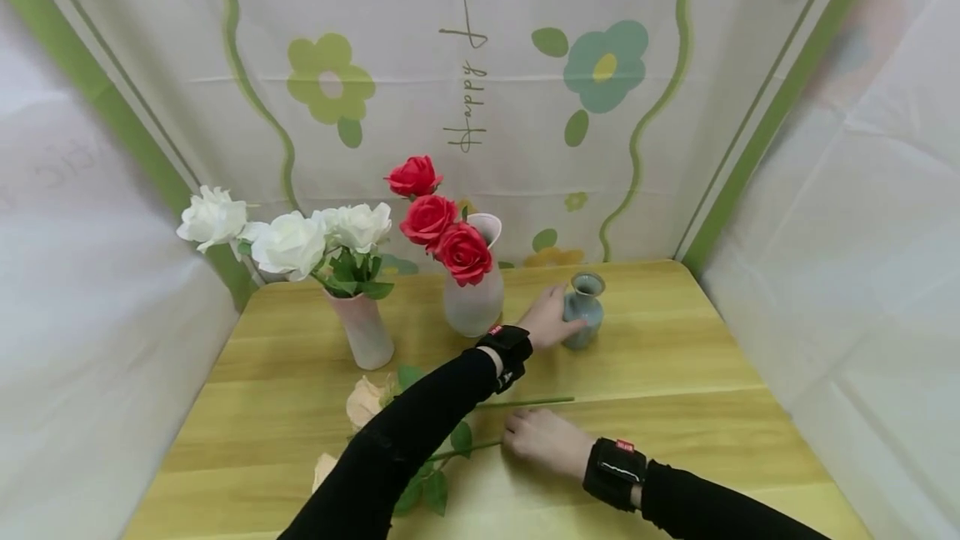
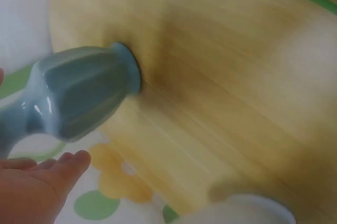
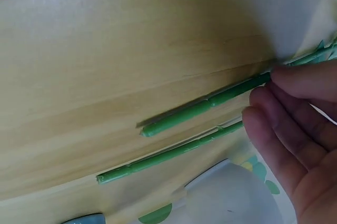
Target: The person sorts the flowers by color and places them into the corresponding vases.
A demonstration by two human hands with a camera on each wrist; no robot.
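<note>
A small blue-grey vase (image 1: 582,312) stands upright at the table's right rear. My left hand (image 1: 550,322) is beside it, thumb across the front and fingers on the far left side. In the left wrist view those fingers are fairly straight, with a gap between them and the glazed vase (image 2: 84,92). Lower down, my right hand (image 1: 551,440) pinches a green flower stem (image 3: 210,103) between thumb and fingertips, close to the tabletop. A second stem (image 3: 168,158) lies alongside. Peach flowers (image 1: 364,401) lie to the left, partly hidden by my left sleeve.
White roses (image 1: 288,244) fill a pinkish-white vase (image 1: 362,332) at the left rear. Beside it, a white vase (image 1: 472,307) holds red roses (image 1: 463,252), close to my left wrist. Printed cloth (image 1: 420,90) hangs behind the wooden table (image 1: 675,373).
</note>
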